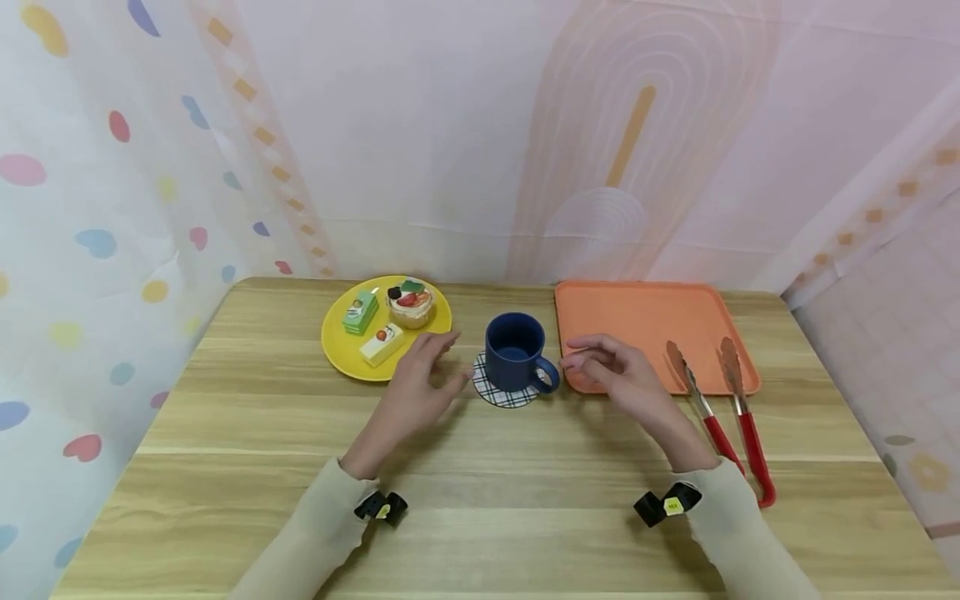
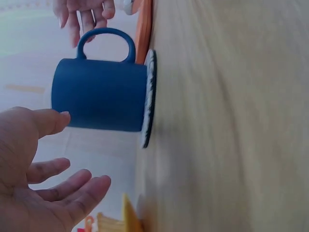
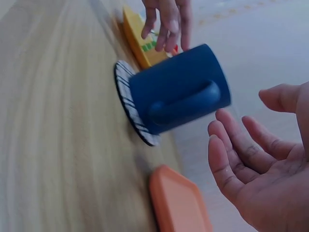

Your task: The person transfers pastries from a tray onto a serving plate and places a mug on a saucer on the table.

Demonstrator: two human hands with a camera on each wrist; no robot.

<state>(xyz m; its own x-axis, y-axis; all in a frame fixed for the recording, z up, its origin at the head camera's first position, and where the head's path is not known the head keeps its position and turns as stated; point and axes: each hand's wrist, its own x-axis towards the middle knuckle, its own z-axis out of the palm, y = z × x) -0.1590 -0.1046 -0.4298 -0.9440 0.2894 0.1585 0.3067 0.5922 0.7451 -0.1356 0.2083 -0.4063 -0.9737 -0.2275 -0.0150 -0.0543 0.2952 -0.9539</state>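
Note:
A dark blue mug [image 1: 514,354] stands upright on a round checked coaster [image 1: 504,397], its handle [image 1: 548,377] turned toward the front right. To the mug's left is my left hand [image 1: 420,385], fingers apart and loosely bent, with nothing held. My right hand [image 1: 626,379] hovers on the other side, over the near left part of the orange tray [image 1: 637,312], also holding nothing. Both wrist views show the mug [image 2: 99,94] between the two hands, with space between the right hand's fingers [image 3: 222,166] and the handle.
On the left lies a yellow plate [image 1: 337,350] bearing a green cake slice [image 1: 361,312], a pale cake slice [image 1: 381,344] and a fruit-topped cupcake [image 1: 410,303]. Red-handled tongs [image 1: 752,442] rest partly on the tray's right side. A patterned curtain [image 1: 420,125] hangs behind the wooden table [image 1: 480,533].

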